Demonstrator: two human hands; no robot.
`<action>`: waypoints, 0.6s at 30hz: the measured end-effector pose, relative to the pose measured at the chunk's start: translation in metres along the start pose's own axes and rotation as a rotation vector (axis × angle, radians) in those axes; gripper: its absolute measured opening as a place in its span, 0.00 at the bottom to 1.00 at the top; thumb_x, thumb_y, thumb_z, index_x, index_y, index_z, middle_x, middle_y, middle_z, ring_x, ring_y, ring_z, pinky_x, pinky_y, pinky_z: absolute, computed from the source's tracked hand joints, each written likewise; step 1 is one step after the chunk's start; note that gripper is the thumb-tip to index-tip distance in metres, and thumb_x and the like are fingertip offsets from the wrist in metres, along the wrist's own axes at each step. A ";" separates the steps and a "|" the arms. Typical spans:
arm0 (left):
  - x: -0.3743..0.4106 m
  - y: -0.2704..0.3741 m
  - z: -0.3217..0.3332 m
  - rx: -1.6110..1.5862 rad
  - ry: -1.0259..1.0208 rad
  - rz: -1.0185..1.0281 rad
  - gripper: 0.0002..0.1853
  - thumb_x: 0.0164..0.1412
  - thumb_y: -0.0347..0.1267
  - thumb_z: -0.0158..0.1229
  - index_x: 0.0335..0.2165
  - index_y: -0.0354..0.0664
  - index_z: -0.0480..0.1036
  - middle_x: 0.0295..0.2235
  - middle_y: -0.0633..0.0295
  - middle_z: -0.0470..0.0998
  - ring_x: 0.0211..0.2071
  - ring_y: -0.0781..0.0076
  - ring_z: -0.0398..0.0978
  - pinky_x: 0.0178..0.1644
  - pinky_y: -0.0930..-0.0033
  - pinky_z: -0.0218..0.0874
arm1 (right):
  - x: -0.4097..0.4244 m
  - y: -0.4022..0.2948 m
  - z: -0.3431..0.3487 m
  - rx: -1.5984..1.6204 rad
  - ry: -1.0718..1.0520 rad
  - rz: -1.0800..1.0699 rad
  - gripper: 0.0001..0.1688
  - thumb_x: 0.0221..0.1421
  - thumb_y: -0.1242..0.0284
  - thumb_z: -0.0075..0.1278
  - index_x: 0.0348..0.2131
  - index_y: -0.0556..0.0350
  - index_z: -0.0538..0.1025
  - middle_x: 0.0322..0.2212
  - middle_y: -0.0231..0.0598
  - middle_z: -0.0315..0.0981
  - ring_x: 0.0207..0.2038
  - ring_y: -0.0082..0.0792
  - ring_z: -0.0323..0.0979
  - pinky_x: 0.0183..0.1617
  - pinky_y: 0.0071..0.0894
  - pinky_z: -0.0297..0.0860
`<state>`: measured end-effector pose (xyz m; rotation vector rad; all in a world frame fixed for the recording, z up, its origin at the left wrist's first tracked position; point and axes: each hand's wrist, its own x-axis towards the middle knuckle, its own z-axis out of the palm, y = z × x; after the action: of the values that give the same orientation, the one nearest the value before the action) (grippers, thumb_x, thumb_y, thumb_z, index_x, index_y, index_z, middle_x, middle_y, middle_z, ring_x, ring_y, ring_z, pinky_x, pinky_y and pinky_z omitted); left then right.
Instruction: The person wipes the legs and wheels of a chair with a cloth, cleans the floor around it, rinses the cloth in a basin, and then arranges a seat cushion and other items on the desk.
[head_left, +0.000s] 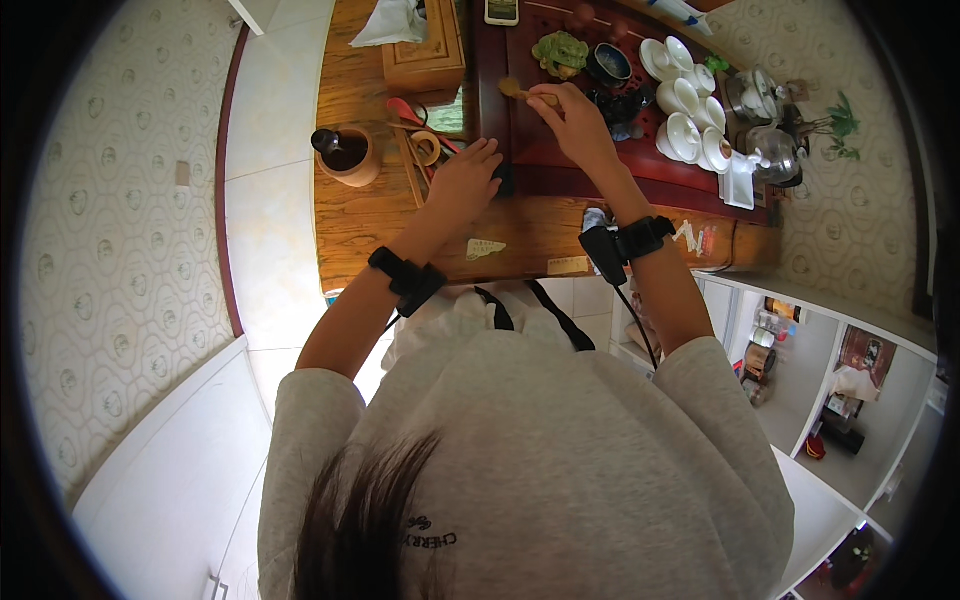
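Note:
My right hand (577, 124) holds a small brush (511, 88) by its handle, above the left part of the dark red tea tray (540, 161). Its yellowish head points left. My left hand (466, 174) rests with fingers apart at the tray's left edge, beside several slim wooden tea tools (409, 166) and a wooden ring (425, 148); nothing shows in it. Beyond my right hand sit a green toad figurine (561, 55), a dark blue cup (609, 64) and a black figurine (621, 105). White lidded cups (679, 139) stand to the right.
A wooden pot with a dark bottle (349, 157) stands at the left, a wooden tissue box (424, 64) behind it. Glass kettles (772, 150) stand far right, near a white square dish (738, 184). A phone-like device (501, 10) lies at the far edge. Open shelves (795, 360) are lower right.

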<state>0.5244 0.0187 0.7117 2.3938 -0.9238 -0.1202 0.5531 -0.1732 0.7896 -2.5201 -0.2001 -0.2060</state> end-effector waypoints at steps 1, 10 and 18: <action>0.001 0.000 0.001 0.018 -0.005 -0.002 0.20 0.53 0.34 0.51 0.45 0.41 0.66 0.53 0.60 0.61 0.55 0.67 0.56 0.53 0.67 0.56 | 0.002 -0.004 -0.003 -0.019 -0.031 0.007 0.15 0.53 0.64 0.47 0.37 0.55 0.72 0.32 0.39 0.69 0.32 0.36 0.69 0.37 0.28 0.65; 0.019 0.010 -0.017 0.063 -0.185 -0.095 0.18 0.54 0.38 0.50 0.41 0.39 0.67 0.46 0.58 0.68 0.50 0.64 0.63 0.47 0.66 0.61 | 0.015 -0.011 -0.022 0.031 -0.389 0.157 0.20 0.53 0.60 0.46 0.26 0.61 0.74 0.20 0.36 0.72 0.23 0.26 0.68 0.30 0.24 0.64; 0.071 -0.011 -0.033 -0.051 0.181 -0.127 0.28 0.48 0.38 0.57 0.45 0.35 0.61 0.47 0.46 0.63 0.50 0.54 0.61 0.47 0.62 0.60 | 0.080 0.004 -0.047 0.175 0.087 0.124 0.19 0.52 0.61 0.46 0.32 0.59 0.74 0.26 0.41 0.74 0.27 0.30 0.72 0.34 0.25 0.66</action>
<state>0.5934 -0.0044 0.7414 2.3698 -0.6781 0.0249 0.6277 -0.1955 0.8406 -2.3348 -0.0256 -0.2365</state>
